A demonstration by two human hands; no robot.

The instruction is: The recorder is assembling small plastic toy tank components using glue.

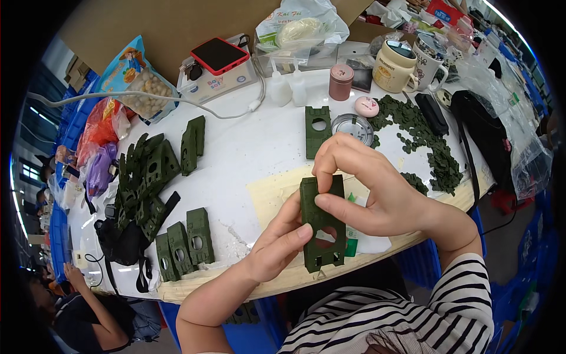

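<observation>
Both hands (274,253) (386,197) touch one green plastic shell (319,220).

Bright, fairly even light fills the scene, and the bare white table (233,141) looks pale and nearly washed out in places. Strip lights (500,13) glow at the upper right rim, with more along the left. Shadows are soft; glare streaks the clear plastic sheeting (526,168). The left hand (280,241), right hand (377,192) and green part (311,221) are reasonably sharp (its darker recesses lose detail). Fisheye distortion bows the table's front edge, while the surroundings dim and soften toward black corners.
</observation>
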